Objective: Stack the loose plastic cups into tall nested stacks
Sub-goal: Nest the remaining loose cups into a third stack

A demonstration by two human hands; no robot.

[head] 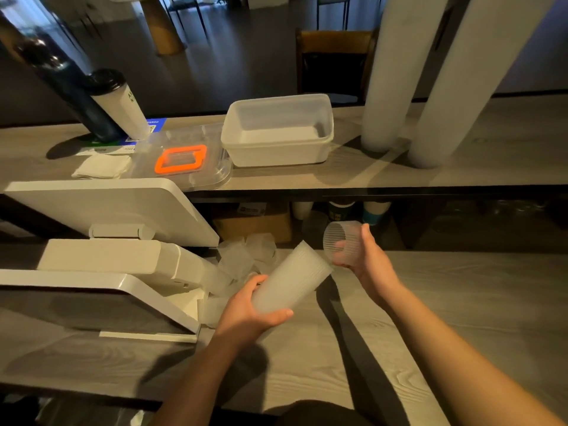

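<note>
A person's left hand (246,315) wraps the base of a nested stack (290,282) above the counter (461,302), while the right hand (367,261) pinches a ribbed cup (341,241) by its wall beside the stack's mouth. The thin plastic likely weighs little and flexes easily; loose cups (246,256) behind appear jumbled.

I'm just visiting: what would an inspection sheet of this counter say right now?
Surface: grey wood-grain counter, with a raised shelf behind.
Job's things: short nested stack held tilted; single ribbed cup held apart from it; loose cups heaped beside the white terminal.
Clutter: white tub, clear lid with orange handle, napkins, two tall cup stacks.
Hands: left hand grips the stack; right hand holds the single cup.
Cables: nothing seen.
Surroundings: dim room, wooden chair beyond the shelf.
</note>
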